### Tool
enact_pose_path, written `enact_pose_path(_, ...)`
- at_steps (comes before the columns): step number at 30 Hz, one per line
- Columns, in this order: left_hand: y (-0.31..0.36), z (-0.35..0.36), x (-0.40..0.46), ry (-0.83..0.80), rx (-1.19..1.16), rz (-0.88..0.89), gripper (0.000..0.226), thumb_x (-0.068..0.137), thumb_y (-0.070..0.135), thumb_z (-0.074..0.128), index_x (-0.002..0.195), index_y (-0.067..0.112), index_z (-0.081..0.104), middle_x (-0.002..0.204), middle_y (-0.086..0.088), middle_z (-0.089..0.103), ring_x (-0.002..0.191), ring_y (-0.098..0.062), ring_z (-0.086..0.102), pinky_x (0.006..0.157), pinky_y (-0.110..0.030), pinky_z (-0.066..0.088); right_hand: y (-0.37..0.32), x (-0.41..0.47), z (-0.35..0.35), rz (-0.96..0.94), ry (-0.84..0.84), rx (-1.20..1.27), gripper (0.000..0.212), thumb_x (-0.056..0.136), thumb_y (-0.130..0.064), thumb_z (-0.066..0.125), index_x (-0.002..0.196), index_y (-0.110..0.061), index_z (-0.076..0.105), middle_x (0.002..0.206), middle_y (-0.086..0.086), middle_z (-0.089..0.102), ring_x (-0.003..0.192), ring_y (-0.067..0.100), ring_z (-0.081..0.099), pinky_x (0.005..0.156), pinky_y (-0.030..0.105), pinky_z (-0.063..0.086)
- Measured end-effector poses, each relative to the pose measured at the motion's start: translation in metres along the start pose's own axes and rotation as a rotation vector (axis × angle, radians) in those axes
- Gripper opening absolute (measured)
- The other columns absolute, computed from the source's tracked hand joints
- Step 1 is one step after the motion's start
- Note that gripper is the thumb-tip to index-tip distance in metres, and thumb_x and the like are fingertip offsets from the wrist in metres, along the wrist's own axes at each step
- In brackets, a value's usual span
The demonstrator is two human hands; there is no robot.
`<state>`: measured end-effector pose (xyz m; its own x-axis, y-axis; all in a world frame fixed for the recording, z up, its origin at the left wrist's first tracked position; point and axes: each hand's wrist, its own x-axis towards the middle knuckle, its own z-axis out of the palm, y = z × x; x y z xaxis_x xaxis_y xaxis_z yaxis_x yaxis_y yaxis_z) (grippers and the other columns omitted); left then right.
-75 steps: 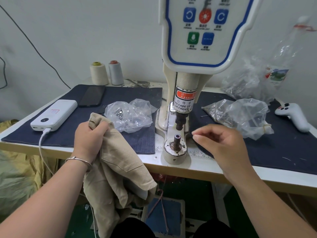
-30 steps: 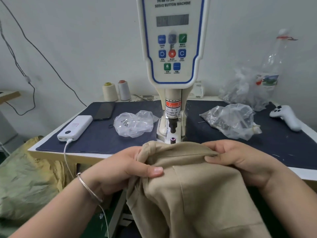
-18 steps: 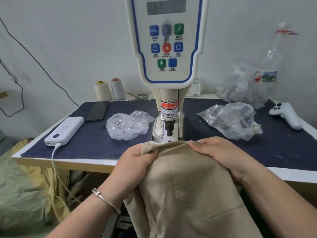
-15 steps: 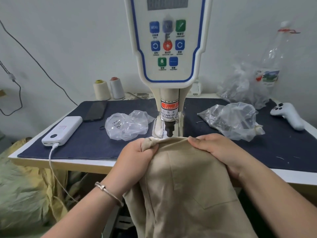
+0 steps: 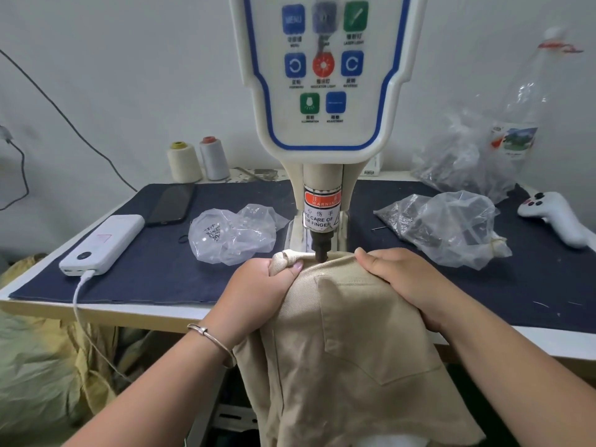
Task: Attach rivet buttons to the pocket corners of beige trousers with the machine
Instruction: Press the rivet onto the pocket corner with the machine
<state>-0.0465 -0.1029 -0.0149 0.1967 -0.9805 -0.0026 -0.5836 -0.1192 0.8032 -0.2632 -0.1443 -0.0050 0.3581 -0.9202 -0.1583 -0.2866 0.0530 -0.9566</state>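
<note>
The beige trousers [image 5: 348, 343] hang over the table's front edge, pocket side up, with their top edge under the machine's black punch [image 5: 321, 248]. My left hand [image 5: 258, 291] grips a bunched fold of the cloth just left of the punch. My right hand [image 5: 409, 285] holds the cloth to the right of it, thumb on top near the pocket's upper corner. The white button machine [image 5: 319, 91] with its blue-rimmed control panel stands straight ahead. The lower die is hidden under the fabric.
On the dark blue mat [image 5: 161, 266] lie a clear bag of rivets [image 5: 232, 235] at left, a larger plastic bag [image 5: 451, 227] at right, a white power bank [image 5: 103, 243], a black phone [image 5: 171, 204] and a white controller [image 5: 558, 221]. Two thread cones [image 5: 196, 159] stand behind.
The trousers came up from beside the table and both hands spread them at the machine. In the last half second the top edge slid forward under the punch.
</note>
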Motion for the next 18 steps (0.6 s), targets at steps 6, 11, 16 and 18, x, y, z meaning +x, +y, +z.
enact_pose_path(6,-0.005,0.003,0.01,-0.029,-0.032,0.061,0.052,0.094,0.042,0.064,0.081,-0.009,0.061,0.064,-0.003,0.044,0.06,-0.011,0.038,0.056,-0.025,0.03,0.013,0.007,-0.003,-0.019,0.008,0.032,0.061,0.093,-0.048,0.055,0.099,0.013,0.058,0.089,0.026,0.064,0.077,0.022,0.058,0.074,0.033,0.042)
enact_pose_path(11,-0.011,-0.008,0.017,-0.279,-0.189,0.047,0.034,0.089,0.051,0.069,0.092,0.019,0.079,0.084,-0.003,0.069,0.078,-0.013,0.059,0.074,-0.027,0.044,0.016,0.012,-0.008,0.022,-0.013,0.095,0.049,0.092,-0.044,0.058,0.102,0.003,0.07,0.107,0.025,0.068,0.09,0.027,0.067,0.08,0.032,0.05)
enact_pose_path(16,-0.02,-0.021,0.018,-0.562,-0.469,-0.021,0.024,0.081,0.029,0.074,0.101,0.017,0.079,0.095,-0.006,0.076,0.085,-0.016,0.071,0.072,-0.021,0.054,0.017,0.015,-0.013,0.043,-0.071,0.221,0.044,0.088,-0.044,0.061,0.102,-0.005,0.075,0.107,0.018,0.072,0.093,0.023,0.068,0.075,0.025,0.054)
enact_pose_path(18,-0.021,-0.022,0.018,-0.574,-0.565,-0.038,0.026,0.082,0.023,0.072,0.105,0.012,0.077,0.101,-0.01,0.075,0.088,-0.018,0.072,0.073,-0.023,0.055,0.017,0.016,-0.014,0.033,-0.1,0.249,0.049,0.082,-0.048,0.064,0.102,-0.004,0.074,0.107,0.017,0.072,0.091,0.022,0.068,0.076,0.026,0.054)
